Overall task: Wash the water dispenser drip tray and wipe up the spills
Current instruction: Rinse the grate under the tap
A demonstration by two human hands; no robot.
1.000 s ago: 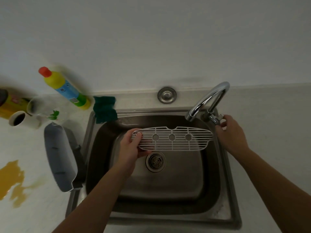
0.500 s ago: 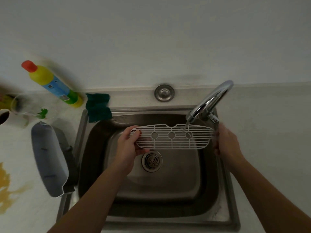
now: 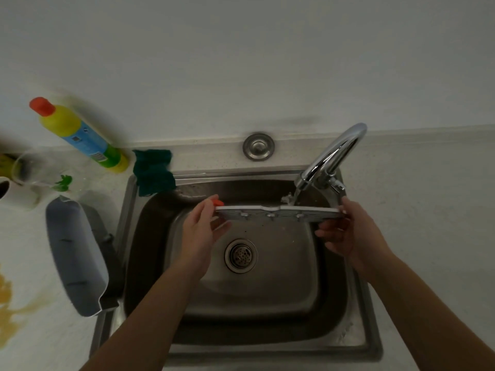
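The white drip-tray grille point(image 3: 278, 211) hangs over the steel sink point(image 3: 356, 341), turned almost edge-on to me. My left hand point(image 3: 202, 228) grips its left end and my right hand point(image 3: 345, 231) grips its right end. Water runs from the chrome tap point(image 3: 332, 156) onto the grille's right part and splashes. The grey drip-tray base point(image 3: 75, 258) lies on the counter left of the sink. A yellow-brown spill point(image 3: 10, 306) spreads over the counter at the far left.
A dark green cloth point(image 3: 154, 171) lies at the sink's back left corner. A yellow and blue bottle with a red cap point(image 3: 80, 135) leans by the wall. A glass point(image 3: 29, 167) and a white mug point(image 3: 13, 194) stand at the left. The drain strainer point(image 3: 241, 255) sits mid-basin.
My right hand left the tap handle and took hold of the grille's right end. Water started running. The grille tipped from flat-on to nearly edge-on.
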